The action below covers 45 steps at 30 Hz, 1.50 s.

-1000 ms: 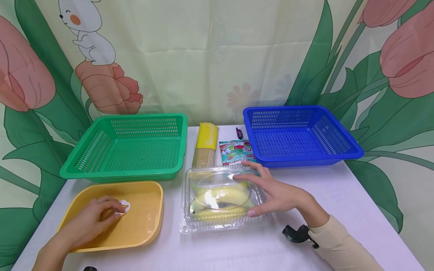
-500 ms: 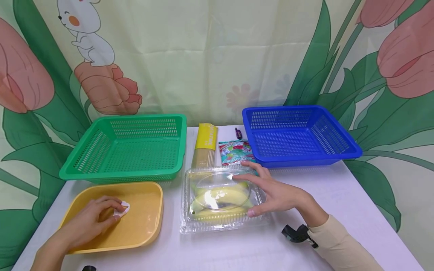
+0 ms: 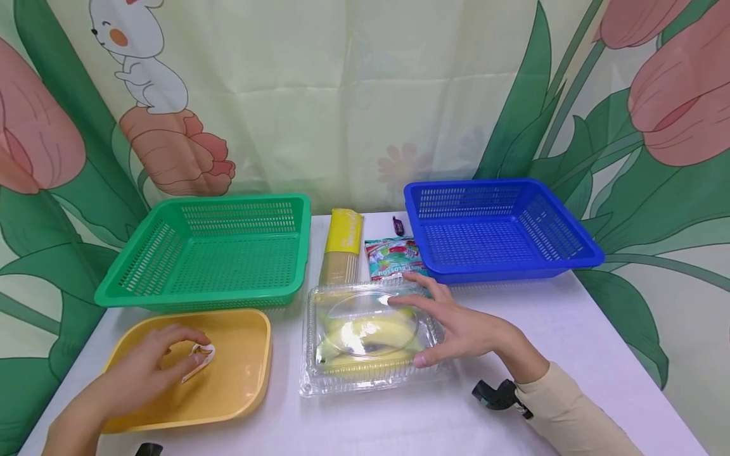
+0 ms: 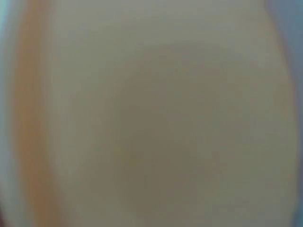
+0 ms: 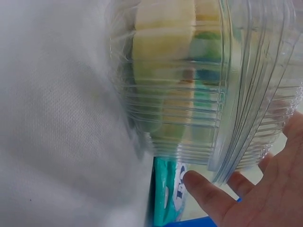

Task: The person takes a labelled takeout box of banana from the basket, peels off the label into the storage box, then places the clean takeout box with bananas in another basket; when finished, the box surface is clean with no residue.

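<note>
My left hand (image 3: 145, 367) is over the yellow tray (image 3: 248, 370); its thumb and index finger stand apart around a small flat white piece with a brown-orange mark (image 3: 205, 354). The thumb overlaps this piece in the head view, and its kind is too small to make out. The left wrist view is a blur of pale yellow-brown. Fingers spread, my right hand (image 3: 462, 326) rests on the right side of a clear plastic clamshell box (image 3: 342, 373), thumb at the front and fingertips on the lid. Bananas (image 3: 365, 332) show through it. In the right wrist view, the fingers reach along the box's ribbed edge (image 5: 222, 156).
Behind the box lie a noodle pack with a yellow label (image 3: 344, 237), a teal candy bag (image 3: 393, 256) and a small purple-wrapped sweet (image 3: 398, 226). A green basket (image 3: 251, 294) stands back left, a blue basket (image 3: 513, 269) back right. A printed curtain hangs behind.
My left index finger has lifted away from the thumb, loosening the pinch on the white piece, which has tilted in the tray. My right hand stays on the box. The head view has shifted slightly.
</note>
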Each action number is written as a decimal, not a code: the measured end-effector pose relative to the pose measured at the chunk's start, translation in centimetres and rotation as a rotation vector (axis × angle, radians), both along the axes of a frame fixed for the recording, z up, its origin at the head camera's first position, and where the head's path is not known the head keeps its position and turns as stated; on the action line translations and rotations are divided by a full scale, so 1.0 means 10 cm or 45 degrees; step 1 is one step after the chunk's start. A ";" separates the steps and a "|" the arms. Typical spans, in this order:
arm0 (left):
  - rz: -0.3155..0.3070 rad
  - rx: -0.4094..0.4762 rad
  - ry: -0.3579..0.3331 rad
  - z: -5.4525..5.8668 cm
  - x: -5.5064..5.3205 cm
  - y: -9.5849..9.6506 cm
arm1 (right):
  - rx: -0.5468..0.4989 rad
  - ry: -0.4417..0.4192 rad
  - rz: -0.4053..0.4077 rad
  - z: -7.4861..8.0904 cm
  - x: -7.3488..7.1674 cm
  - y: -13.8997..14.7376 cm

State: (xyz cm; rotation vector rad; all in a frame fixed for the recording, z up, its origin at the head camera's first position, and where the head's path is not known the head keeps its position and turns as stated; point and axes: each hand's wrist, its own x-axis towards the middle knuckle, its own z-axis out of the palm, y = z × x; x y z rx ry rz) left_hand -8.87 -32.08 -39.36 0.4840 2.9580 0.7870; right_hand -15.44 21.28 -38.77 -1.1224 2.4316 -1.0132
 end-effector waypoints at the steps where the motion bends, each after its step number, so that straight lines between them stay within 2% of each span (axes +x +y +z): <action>1: 0.010 -0.002 -0.023 0.04 0.00 0.02 | -0.001 -0.002 0.000 0.00 0.00 0.00; 8: 0.012 0.019 -0.001 0.28 -0.04 0.17 | 0.005 -0.006 -0.007 -0.03 0.00 -0.01; 12: 0.002 0.063 -0.013 0.39 -0.05 0.35 | -0.002 -0.002 0.000 -0.04 0.00 0.00; 15: -0.044 0.109 -0.006 0.43 -0.07 0.51 | -0.009 0.007 0.002 -0.03 0.00 0.00; 21: -0.162 0.174 0.029 0.44 -0.12 0.80 | -0.019 -0.007 0.003 -0.03 0.00 0.00; 27: -0.234 0.233 0.028 0.43 -0.17 1.00 | -0.033 -0.013 0.000 -0.03 0.00 0.00; 34: -0.279 0.269 0.004 0.37 -0.20 1.19 | -0.043 -0.011 -0.004 -0.04 0.00 0.01; 45: -0.339 0.311 -0.092 0.32 -0.20 1.38 | -0.059 -0.018 0.001 -0.06 0.01 0.01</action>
